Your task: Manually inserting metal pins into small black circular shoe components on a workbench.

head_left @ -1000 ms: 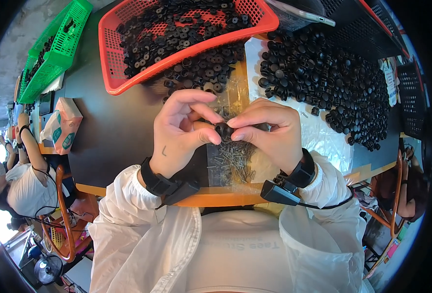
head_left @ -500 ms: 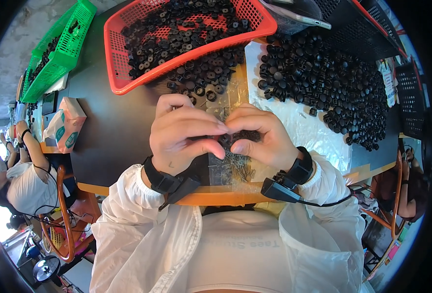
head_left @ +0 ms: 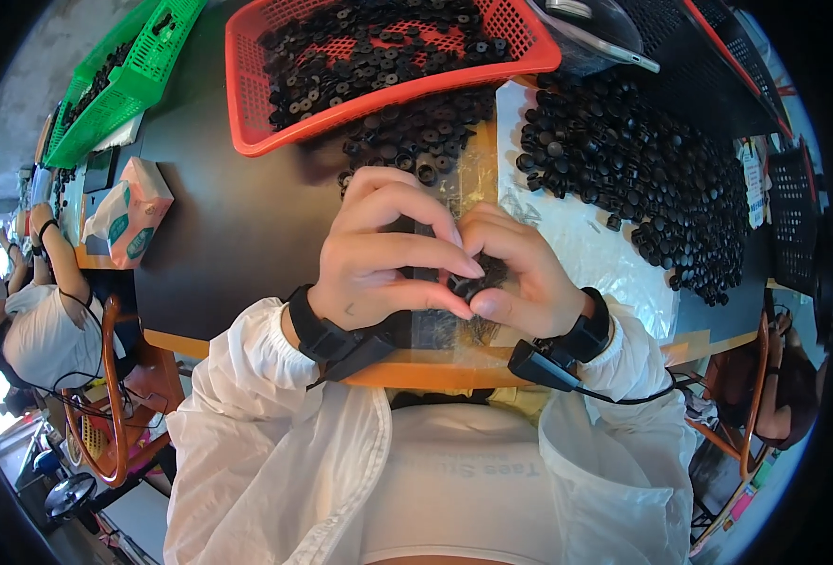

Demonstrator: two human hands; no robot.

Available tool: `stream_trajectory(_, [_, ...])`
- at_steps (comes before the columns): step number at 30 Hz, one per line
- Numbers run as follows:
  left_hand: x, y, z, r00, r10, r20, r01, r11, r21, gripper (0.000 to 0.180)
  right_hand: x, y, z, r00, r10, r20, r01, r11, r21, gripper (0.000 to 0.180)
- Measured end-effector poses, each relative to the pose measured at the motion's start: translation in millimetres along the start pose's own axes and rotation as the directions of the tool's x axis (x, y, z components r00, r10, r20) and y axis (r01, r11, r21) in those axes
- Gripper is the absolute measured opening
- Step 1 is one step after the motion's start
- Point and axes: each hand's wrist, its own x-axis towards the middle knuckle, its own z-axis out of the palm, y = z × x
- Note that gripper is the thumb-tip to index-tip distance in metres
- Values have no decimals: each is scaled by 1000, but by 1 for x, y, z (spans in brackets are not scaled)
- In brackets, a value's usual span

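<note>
Between my hands, just above the table's front part, is a small round black plastic part [head_left: 464, 285]. The thumb and fingers of my left hand [head_left: 368, 250] pinch it from the left. From the other side, the bent thumb and forefinger of my right hand [head_left: 535, 287] close on it too. Anything smaller between the fingertips is hidden. Beneath my hands lies a pile of thin metal pins [head_left: 478, 331], mostly covered by them. Loose black round parts [head_left: 416, 141] lie beyond my left hand.
A red basket [head_left: 247, 132] of black discs stands at the back. Black caps [head_left: 624, 160] are heaped on a white sheet [head_left: 567, 212] at right. A tissue pack [head_left: 144, 212] and a green basket [head_left: 144, 89] are at left. Another person [head_left: 45, 320] sits on the left.
The whole view has shifted slightly. My left fingers have come down onto the black part, which shows more plainly between the fingertips of both hands.
</note>
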Motion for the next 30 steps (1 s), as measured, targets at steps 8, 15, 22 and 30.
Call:
stream_trajectory(8, [-1,6,2,1000,-22,5,22,994,-110,34,4,-1,-2,966,-152,209,167,985,-52,22])
stream_trajectory(15, [-1,6,6,1000,-2,-11,0,986,-168,32,2,1,2,965,-190,179,187,982,34,19])
stream_trajectory(22, [-2,10,1,999,7,50,0,992,-130,32,2,-4,-4,963,-210,168,223,973,-63,20])
stream_trajectory(30, [2,5,-6,997,-28,-69,31,998,47,40,14,-27,-31,942,-335,0,184,518,-836,21])
